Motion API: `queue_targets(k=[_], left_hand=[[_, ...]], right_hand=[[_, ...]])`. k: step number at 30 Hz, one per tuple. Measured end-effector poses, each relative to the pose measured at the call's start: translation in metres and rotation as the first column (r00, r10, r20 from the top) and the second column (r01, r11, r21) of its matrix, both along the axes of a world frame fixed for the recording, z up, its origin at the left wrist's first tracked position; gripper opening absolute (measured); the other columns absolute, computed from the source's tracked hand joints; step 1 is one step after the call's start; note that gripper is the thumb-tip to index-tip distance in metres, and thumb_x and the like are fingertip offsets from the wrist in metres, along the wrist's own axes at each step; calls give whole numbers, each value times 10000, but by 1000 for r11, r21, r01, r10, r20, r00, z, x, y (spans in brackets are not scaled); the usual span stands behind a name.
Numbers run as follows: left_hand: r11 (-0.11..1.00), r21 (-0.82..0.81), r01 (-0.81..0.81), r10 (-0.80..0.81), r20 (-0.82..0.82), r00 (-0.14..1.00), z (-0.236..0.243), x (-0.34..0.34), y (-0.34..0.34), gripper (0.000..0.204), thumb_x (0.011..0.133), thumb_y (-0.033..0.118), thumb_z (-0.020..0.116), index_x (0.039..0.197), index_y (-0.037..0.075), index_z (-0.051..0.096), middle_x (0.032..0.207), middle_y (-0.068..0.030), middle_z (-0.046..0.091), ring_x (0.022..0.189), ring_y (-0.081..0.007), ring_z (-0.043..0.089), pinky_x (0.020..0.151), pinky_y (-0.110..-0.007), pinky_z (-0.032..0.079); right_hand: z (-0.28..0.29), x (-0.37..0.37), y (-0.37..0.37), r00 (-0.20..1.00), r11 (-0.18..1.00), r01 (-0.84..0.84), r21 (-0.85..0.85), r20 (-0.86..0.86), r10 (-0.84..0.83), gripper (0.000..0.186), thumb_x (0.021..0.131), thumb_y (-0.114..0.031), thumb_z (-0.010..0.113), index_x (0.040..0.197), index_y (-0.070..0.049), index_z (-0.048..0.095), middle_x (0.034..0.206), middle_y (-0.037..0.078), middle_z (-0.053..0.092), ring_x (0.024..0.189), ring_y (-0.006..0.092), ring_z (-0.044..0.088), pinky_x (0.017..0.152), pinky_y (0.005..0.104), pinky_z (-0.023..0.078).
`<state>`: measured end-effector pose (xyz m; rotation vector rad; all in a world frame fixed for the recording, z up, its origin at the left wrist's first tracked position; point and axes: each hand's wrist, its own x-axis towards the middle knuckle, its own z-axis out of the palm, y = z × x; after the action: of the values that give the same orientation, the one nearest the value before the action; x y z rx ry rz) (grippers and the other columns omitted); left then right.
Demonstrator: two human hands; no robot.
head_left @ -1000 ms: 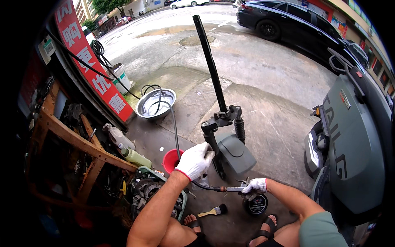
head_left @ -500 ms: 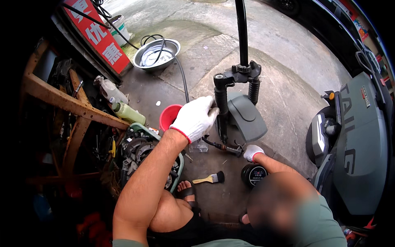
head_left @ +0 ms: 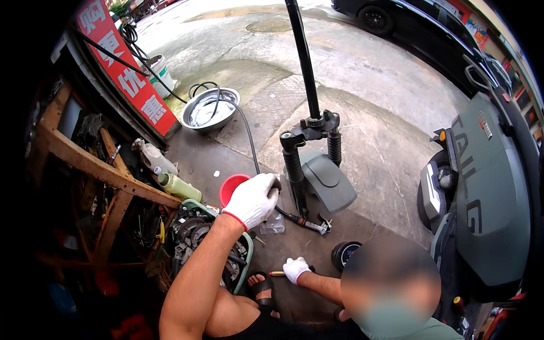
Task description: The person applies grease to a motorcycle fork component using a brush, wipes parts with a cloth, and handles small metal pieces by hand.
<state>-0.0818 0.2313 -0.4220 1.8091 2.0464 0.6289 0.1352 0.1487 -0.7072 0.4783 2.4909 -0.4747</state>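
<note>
My left hand, in a white knit glove with a red cuff, is closed just left of the fork. Its fingertips are curled away, so what they grip, if anything, is hidden. The front fork stands upright with a long black steering tube and a grey fender. A black hose passes behind my left hand, and a blow gun lies by the fork's foot. Low on the floor, my gloved right hand is closed over a paintbrush, covering its middle; the wooden handle pokes out on the left.
A black round tub stands right of my right hand. A red bowl, a clear plastic bag and a green bin of metal parts are at left. Beyond sits a metal basin. A grey-green scooter stands at right.
My right hand has moved left and down from beside the blow gun onto the paintbrush. My left hand has dropped a little lower beside the fork. The whole view has shifted.
</note>
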Motion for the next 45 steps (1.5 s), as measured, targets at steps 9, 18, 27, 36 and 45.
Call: queue_targets(k=[9,18,27,36,45], left_hand=[[966,198,-168,162,45,986,8,-7,5,160,896,139,575,993,31,642,940,-189,651,899,-371,641,812,-432,518],[924,367,-108,96,49,994,7,36,53,390,840,53,577,1230,56,569,1234,-183,553,1024,-389,621,870,-436,528],[967,198,-160,177,-72,982,-5,36,64,604,820,81,589,1403,26,440,1462,-247,407,1161,-399,583,938,-424,525],[972,207,-113,131,-75,989,-8,27,64,610,818,87,578,1408,13,439,1457,-246,421,1230,-398,538,988,-415,499],[977,184,-104,120,-79,990,-6,26,65,604,825,102,574,1410,30,443,1460,-224,435,1199,-380,565,979,-418,500]], right_hand=[[253,7,177,977,810,188,-556,19,-213,349,798,-340,715,961,-35,671,856,136,703,761,214,674,715,368,528],[356,28,311,-127,464,283,-839,-512,-849,202,914,-122,651,1064,9,622,893,96,660,717,153,667,631,281,585],[307,-29,336,-377,437,263,-860,-508,-774,204,917,-136,681,1032,17,613,864,99,679,703,161,679,614,293,587],[284,-42,305,-360,600,281,-749,-662,-657,95,899,-56,677,931,-15,598,815,58,655,717,119,646,665,273,534],[290,-44,297,-428,574,387,-722,-692,-582,113,871,-51,697,888,-21,589,743,68,647,665,137,646,615,291,524]])
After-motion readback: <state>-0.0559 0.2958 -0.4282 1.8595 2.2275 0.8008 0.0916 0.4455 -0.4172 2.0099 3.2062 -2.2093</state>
